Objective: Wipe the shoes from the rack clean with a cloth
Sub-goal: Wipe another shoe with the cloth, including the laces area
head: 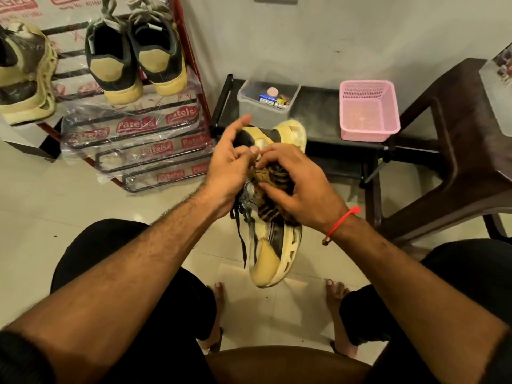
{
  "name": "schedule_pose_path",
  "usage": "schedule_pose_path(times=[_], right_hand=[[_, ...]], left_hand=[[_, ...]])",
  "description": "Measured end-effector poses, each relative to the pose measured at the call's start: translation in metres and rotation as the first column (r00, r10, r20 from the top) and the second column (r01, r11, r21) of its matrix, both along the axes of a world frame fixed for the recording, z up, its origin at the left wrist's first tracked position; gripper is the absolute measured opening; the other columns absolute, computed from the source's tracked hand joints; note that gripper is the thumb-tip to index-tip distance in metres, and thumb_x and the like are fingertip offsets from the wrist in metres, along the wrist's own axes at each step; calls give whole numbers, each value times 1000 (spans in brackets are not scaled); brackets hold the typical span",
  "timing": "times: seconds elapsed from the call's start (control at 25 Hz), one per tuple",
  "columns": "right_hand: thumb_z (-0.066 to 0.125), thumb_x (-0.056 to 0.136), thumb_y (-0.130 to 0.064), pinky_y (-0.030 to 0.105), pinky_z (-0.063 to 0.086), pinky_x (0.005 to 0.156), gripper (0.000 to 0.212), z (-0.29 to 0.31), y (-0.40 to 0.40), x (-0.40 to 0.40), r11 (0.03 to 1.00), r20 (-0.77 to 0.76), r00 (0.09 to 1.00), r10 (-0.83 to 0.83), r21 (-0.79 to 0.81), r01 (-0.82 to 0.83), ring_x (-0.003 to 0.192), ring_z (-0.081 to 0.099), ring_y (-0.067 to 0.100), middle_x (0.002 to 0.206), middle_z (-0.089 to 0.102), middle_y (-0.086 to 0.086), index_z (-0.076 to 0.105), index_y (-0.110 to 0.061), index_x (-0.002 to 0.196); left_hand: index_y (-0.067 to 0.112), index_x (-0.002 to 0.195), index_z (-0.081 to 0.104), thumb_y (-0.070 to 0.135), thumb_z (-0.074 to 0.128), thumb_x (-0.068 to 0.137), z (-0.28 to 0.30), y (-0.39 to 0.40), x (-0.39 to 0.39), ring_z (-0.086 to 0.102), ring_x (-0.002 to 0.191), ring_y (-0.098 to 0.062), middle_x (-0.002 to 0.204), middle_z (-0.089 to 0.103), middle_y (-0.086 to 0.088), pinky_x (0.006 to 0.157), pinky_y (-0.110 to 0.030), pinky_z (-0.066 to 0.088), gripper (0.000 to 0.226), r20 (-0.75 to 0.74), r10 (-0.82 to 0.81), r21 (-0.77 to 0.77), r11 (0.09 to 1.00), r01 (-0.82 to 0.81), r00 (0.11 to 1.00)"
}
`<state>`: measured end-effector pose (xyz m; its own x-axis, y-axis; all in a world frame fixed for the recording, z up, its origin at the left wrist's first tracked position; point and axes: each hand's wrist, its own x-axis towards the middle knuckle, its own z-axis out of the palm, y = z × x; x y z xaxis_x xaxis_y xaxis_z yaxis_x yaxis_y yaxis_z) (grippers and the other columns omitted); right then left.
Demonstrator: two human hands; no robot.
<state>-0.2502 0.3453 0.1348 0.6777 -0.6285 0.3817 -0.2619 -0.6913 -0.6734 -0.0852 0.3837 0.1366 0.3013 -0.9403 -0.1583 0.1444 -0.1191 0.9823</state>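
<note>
A yellow and black sneaker [273,256] hangs in the air between my knees, toe pointing toward me, its black lace dangling at the left. My left hand [230,167] grips the shoe's left side near the tongue, index finger raised. My right hand [302,187] holds a brown striped cloth [273,180] bunched against the top of the shoe. The shoe rack [155,151] stands at the upper left, wrapped in printed plastic. It carries a pair of black and yellow sneakers [138,54] and a single matching sneaker [26,76] at the far left.
A low black bench [324,112] against the wall holds a clear plastic box [267,102] of small items and a pink basket [370,110]. A dark brown plastic chair [457,151] stands at the right. My bare feet rest on the pale tiled floor below.
</note>
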Motion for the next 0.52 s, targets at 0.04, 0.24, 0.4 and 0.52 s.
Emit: schedule_pose_path(times=[0.04,0.24,0.4,0.52], right_hand=[[72,86,-10,23,43,104,29,-4,-4,2,998,-23,999,-35,-55,34,116,54,14,122,59,5,63,-9,114],[69,88,-14,31,51,94,22,-4,-24,1,962,89,958,-272,1,273,104,59,13,111,59,3,63,-11,109],[72,80,-12,30,51,92,24,-6,12,3,995,35,994,-101,11,101,101,59,14,109,60,4,67,-11,103],[72,80,-21,37,57,85,22,-18,41,-4,990,-136,983,119,-59,-128,103,60,20,118,57,4,68,-14,101]], left_hand=[[29,148,47,-2,49,103,-3,1,-4,64,73,-20,74,68,-9,74,-37,55,55,11,-41,8,999,40,999],[27,145,50,-2,49,103,-1,0,-13,68,97,-26,98,71,-19,92,-45,58,51,-55,-52,-29,998,50,997],[23,135,58,-6,53,100,4,-5,-5,63,64,-7,70,68,3,62,-27,55,46,30,180,-50,983,-178,983],[27,119,64,-7,55,96,3,-14,20,67,87,-8,91,70,8,85,-37,61,42,69,453,10,891,-455,889]])
